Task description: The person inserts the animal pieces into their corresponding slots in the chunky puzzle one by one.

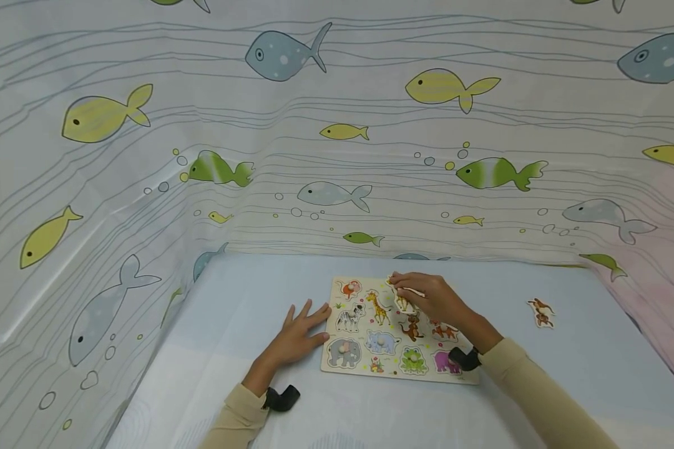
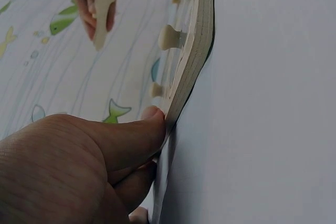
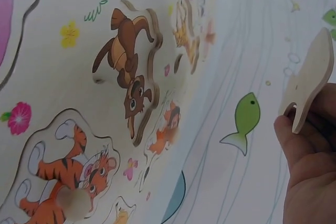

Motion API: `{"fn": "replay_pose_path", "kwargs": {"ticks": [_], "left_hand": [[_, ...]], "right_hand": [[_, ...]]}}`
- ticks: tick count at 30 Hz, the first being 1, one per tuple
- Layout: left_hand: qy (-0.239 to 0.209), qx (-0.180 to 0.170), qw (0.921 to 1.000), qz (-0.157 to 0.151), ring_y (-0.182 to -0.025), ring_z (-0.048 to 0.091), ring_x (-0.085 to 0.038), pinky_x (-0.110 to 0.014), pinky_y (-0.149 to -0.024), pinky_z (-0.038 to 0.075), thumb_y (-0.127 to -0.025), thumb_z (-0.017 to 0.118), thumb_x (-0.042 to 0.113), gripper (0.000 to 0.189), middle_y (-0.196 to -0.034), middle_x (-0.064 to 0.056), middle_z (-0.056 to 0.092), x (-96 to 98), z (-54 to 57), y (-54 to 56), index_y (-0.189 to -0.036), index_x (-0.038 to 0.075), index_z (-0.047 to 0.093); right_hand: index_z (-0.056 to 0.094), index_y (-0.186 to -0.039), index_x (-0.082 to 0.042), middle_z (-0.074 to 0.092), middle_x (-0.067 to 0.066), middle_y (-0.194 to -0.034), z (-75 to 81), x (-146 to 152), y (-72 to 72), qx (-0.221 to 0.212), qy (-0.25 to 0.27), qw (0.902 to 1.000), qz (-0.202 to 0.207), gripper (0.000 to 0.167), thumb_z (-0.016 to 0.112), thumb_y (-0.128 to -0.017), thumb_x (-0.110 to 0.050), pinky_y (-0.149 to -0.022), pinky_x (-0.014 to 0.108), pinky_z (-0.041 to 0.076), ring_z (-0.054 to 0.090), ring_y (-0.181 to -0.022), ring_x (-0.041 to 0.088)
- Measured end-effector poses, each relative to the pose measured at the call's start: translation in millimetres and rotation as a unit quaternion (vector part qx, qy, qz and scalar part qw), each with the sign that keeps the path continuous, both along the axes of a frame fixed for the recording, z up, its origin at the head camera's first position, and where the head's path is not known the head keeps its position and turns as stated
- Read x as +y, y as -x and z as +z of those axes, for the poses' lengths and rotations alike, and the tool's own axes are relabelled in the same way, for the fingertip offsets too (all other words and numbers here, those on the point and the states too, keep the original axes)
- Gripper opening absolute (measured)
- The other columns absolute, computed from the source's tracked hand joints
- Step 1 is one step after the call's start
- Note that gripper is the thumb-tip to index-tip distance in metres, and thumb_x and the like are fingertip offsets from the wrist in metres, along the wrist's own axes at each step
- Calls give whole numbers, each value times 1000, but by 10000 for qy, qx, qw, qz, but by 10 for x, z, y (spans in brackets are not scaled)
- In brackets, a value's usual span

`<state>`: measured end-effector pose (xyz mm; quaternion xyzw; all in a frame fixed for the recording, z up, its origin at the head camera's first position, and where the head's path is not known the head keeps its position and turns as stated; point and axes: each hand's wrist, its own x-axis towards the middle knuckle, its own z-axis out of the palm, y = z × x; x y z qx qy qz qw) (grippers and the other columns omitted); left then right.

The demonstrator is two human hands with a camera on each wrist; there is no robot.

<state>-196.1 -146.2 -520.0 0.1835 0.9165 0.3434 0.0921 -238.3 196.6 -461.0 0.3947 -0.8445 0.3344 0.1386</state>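
Observation:
A wooden knob puzzle board (image 1: pixel 365 369) with animal pictures lies on the table. My left hand (image 1: pixel 296 335) rests at its left edge, fingers spread, thumb touching the edge in the left wrist view. My right hand (image 1: pixel 435 299) pinches a flat wooden puzzle piece (image 3: pixel 310 80) above the board's upper right; its pale bare side faces the right wrist camera. On the board, a brown animal piece (image 3: pixel 126 59) stands proud of the surface, its thick edge showing. Near it is a tiger piece (image 3: pixel 58 192) with a round knob. Elephant (image 1: pixel 342 354) and frog (image 1: pixel 413 360) pieces are along the front.
Another brown animal puzzle piece (image 1: pixel 541 313) lies on the table (image 1: pixel 590 362) to the right of the board. Fish-patterned sheeting (image 1: pixel 337 156) hangs behind and along the sides of the table. Black wrist cameras (image 1: pixel 283 398) are strapped to both wrists.

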Motion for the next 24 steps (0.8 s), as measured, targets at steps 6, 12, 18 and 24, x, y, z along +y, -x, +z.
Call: {"fn": "replay_pose_path", "kwargs": {"ticks": [6,12,18,24], "left_hand": [[23,-69,10000,6,-156,11,-32,-56,-125,-11,-96,66,28,59,-160,3,35,-8,-9,4,-150,16,46],[86,-93,9999,37,-157,11,-31,-55,-125,-10,-96,66,29,59,-160,4,35,3,-17,2,-150,18,45],[145,-121,9998,49,-157,10,-30,-55,-125,-11,-96,66,30,60,-160,5,35,2,-27,6,-151,19,45],[93,-117,9999,51,-157,10,-31,-55,-125,-11,-96,66,29,60,-160,4,35,-2,-17,12,-151,18,45]], "right_hand": [[71,-119,0,69,17,-126,-28,-122,76,57,59,9996,277,28,69,-91,-3,-87,36,61,65,-119,33],[70,-120,3,69,19,-125,-81,-185,127,-38,123,9989,444,28,68,-92,-2,-87,36,61,64,-120,35],[69,-121,3,68,20,-127,-154,-223,165,-251,151,9987,426,28,66,-94,-3,-87,38,60,64,-121,35],[70,-119,4,69,20,-126,-269,-257,252,-17,148,9988,456,27,67,-93,-2,-88,38,60,65,-119,34]]}}
